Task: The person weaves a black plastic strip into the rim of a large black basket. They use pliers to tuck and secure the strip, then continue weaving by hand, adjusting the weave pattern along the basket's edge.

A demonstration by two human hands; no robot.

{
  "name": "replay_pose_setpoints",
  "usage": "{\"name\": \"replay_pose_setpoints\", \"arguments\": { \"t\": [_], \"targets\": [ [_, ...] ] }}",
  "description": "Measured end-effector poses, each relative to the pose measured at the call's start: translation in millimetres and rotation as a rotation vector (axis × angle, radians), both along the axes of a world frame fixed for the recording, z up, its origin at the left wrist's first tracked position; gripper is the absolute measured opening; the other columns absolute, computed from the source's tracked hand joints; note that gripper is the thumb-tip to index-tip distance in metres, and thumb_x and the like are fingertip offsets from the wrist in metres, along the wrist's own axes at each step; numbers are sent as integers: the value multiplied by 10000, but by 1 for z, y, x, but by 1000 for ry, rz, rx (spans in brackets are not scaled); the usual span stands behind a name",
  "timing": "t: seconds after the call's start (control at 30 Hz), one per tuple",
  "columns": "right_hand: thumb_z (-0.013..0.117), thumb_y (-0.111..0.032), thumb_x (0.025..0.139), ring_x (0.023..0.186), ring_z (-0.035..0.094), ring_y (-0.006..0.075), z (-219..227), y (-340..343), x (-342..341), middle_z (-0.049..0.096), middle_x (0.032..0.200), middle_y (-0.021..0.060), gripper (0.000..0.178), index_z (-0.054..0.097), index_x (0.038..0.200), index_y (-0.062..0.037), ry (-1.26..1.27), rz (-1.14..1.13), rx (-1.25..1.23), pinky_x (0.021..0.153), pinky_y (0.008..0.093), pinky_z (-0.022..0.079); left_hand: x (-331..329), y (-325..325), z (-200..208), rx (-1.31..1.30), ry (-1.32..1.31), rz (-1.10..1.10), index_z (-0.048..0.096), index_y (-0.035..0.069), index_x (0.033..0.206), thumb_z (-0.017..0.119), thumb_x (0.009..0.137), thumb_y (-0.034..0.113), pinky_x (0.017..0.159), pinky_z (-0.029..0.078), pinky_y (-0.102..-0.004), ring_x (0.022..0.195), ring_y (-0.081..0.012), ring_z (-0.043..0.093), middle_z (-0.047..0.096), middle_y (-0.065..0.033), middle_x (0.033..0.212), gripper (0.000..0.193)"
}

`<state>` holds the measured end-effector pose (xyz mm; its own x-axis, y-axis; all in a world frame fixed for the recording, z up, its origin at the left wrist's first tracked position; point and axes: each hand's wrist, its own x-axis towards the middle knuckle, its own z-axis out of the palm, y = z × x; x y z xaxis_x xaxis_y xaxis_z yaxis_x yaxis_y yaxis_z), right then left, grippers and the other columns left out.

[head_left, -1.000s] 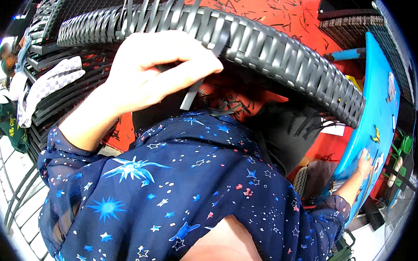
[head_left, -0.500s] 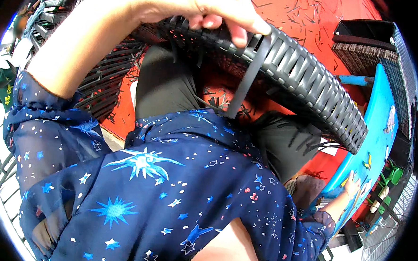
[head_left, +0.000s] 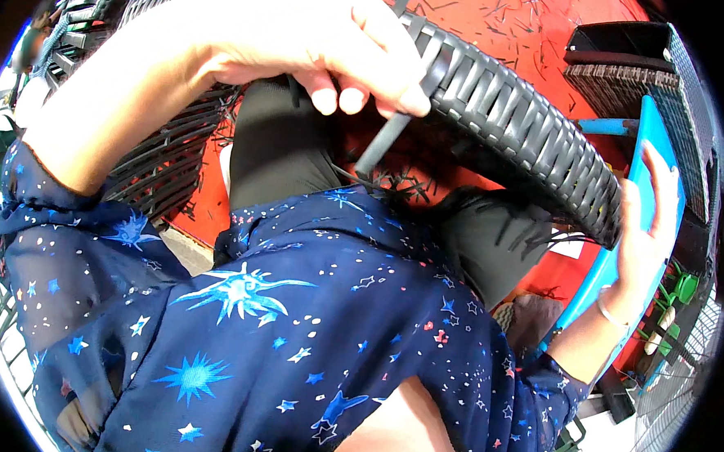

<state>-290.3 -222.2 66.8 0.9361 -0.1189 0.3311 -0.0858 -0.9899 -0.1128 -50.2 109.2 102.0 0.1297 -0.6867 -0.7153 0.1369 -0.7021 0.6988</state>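
Observation:
A curved black woven rattan piece (head_left: pixel 523 124) arches across my lap, its edge wrapped in flat plastic strips. At its upper left end my left hand (head_left: pixel 346 53) pinches a dark grey plastic strip (head_left: pixel 383 144), whose loose end hangs below my fingers. Part of the strip is hidden behind the hand. Fingers stretched apart, my right hand (head_left: pixel 648 229) is raised beside the piece's right end, over a blue curved surface (head_left: pixel 600 288). Nothing shows in that hand, and whether it touches the woven piece I cannot tell. Loose strip ends dangle from the piece's underside over my right leg.
Black strip scraps litter the red floor (head_left: pixel 520 30). Dark woven box-like pieces (head_left: pixel 631 85) stand at the far right, beside a blue bar (head_left: pixel 605 126). More black woven work (head_left: pixel 169 150) lies to my left. Green items (head_left: pixel 684 288) are at the right edge.
My right hand has risen from the blue surface to beside the woven piece's end. My left hand has come lower and nearer, with the strip now between its fingers and the piece shifted slightly.

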Motion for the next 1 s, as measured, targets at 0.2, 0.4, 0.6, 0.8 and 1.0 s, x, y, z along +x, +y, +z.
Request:
{"name": "replay_pose_setpoints", "arguments": {
  "t": [0.2,0.4,0.6,0.8,1.0],
  "targets": [
    [844,-307,765,1200,626,340,-27,94,59,630,1341,138,636,646,1329,-87,128,304,202,1060,436,466,32,-18,-35,-308,-167,49,772,21,1071,747,955,188,734,557,-229,793,-88,674,742,-39,890,205],
    [851,-342,753,1130,641,340,-38,98,62,632,1301,124,663,642,1343,-121,14,294,134,980,436,494,41,-32,-52,-418,-301,204,764,-21,1095,775,926,194,738,595,-253,815,-127,711,752,-83,933,273],
    [858,-345,747,1126,642,340,-42,98,62,633,1301,127,680,641,1356,-135,16,274,104,971,439,499,31,-36,-43,-403,-400,159,763,-36,1066,759,927,173,740,601,-265,802,-132,716,750,-92,902,252],
    [859,-346,749,1119,645,342,-42,99,64,632,1302,127,680,641,1358,-136,18,279,102,971,438,499,30,-37,-33,-319,-424,103,782,1,1045,757,921,179,709,584,-264,762,-121,698,749,-71,873,218],
    [860,-337,746,1116,646,342,-43,99,66,632,1298,132,681,641,1357,-129,15,286,120,971,437,500,49,-48,-47,-313,-447,-59,796,51,989,749,919,185,659,547,-253,716,-102,666,742,-31,830,159]
  ]
}}
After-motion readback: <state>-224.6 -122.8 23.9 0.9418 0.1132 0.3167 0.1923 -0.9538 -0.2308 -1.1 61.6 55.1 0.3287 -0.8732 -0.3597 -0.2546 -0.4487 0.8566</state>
